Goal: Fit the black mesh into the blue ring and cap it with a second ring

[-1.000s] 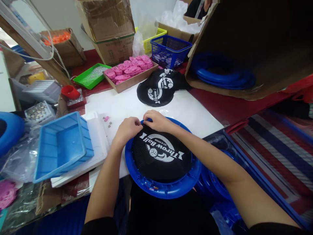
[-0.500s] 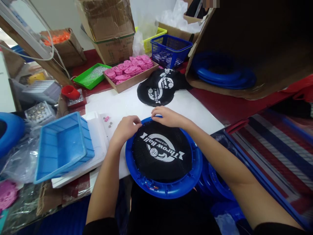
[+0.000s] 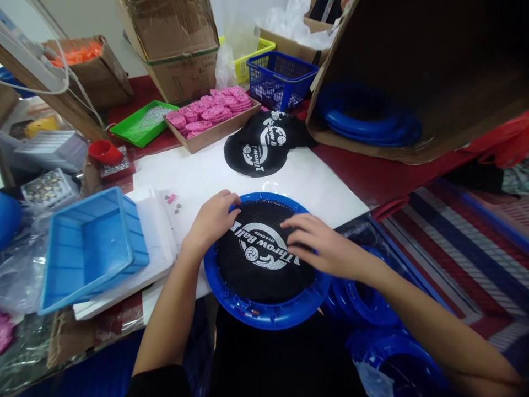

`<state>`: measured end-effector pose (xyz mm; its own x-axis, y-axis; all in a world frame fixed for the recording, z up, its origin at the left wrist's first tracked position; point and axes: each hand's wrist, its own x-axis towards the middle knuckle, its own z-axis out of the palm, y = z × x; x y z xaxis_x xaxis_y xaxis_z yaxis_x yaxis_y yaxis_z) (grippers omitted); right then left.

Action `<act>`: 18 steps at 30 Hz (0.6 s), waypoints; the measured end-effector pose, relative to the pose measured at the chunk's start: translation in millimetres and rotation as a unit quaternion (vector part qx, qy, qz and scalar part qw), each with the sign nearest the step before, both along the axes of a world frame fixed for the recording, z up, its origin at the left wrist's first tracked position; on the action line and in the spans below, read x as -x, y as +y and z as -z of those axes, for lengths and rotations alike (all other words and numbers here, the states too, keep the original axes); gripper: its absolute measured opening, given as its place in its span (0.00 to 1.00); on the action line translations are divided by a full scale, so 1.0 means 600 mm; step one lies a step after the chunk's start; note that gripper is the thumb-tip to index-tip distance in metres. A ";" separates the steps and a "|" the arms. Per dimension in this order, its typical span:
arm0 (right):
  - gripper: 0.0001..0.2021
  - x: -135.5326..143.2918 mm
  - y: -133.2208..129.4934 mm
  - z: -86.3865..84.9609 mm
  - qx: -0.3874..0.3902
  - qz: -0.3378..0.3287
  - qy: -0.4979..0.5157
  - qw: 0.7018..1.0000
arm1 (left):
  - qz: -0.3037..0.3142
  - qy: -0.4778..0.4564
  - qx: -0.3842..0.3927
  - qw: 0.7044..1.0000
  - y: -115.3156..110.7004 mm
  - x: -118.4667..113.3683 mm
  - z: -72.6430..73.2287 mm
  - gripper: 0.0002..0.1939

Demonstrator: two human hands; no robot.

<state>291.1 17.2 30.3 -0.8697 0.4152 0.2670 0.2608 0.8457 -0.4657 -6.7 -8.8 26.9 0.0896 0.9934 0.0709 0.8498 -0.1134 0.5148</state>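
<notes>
A blue plastic ring [image 3: 285, 315] lies tilted at the near table edge, over my lap. Inside it sits a black mesh disc [image 3: 235, 270] printed "Throw Ball" in white. My left hand [image 3: 217, 216] is at the ring's upper left, fingers and thumb bent around the rim where it meets the mesh. Over the right part of the disc is my right hand [image 3: 316, 242], its fingers spread and nothing visible in them; whether it touches the mesh I cannot tell. Small wires or parts [image 3: 250, 309] show in the ring's near side.
More printed black mesh discs [image 3: 256, 149] lie behind the ring. Left of it stands a light blue bin [image 3: 88, 248]. Farther back are a box of pink discs [image 3: 215, 113], a green tray [image 3: 142, 124] and a blue basket [image 3: 285, 77]. Blue rings [image 3: 367, 124] lie in an open carton.
My right hand has left the ring's far rim and come nearer and to the right, over the mesh, its fingers spreading. My left hand stays at the upper-left rim.
</notes>
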 end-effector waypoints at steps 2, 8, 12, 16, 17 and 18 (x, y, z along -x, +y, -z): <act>0.04 -0.027 -0.053 -0.004 -0.019 -0.027 -0.008 0.999 | 0.049 -0.010 -0.015 0.999 -0.035 -0.026 -0.020 0.03; 0.09 -0.051 -0.153 0.033 -0.077 0.012 0.042 0.996 | 0.202 0.034 0.056 0.977 -0.191 -0.085 -0.031 0.12; 0.11 -0.030 -0.164 0.064 -0.113 0.021 0.059 0.992 | 0.134 0.040 0.025 0.990 -0.249 -0.084 -0.002 0.09; 0.09 -0.016 -0.135 0.083 -0.133 0.023 0.084 0.987 | 0.097 0.001 -0.033 0.995 -0.259 -0.079 0.019 0.08; 0.08 -0.014 -0.124 0.085 -0.132 0.020 0.090 0.987 | 0.089 -0.009 -0.046 0.995 -0.257 -0.078 0.023 0.08; 0.07 -0.012 -0.114 0.087 -0.129 0.021 0.095 0.987 | 0.083 -0.017 -0.055 0.995 -0.254 -0.079 0.025 0.08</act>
<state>298.6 -51.4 -21.6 -0.7769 0.3472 0.5252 0.2274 0.9326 -0.2802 40.5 -161.1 11.6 0.2470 0.9512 0.1849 0.7966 -0.3079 0.5203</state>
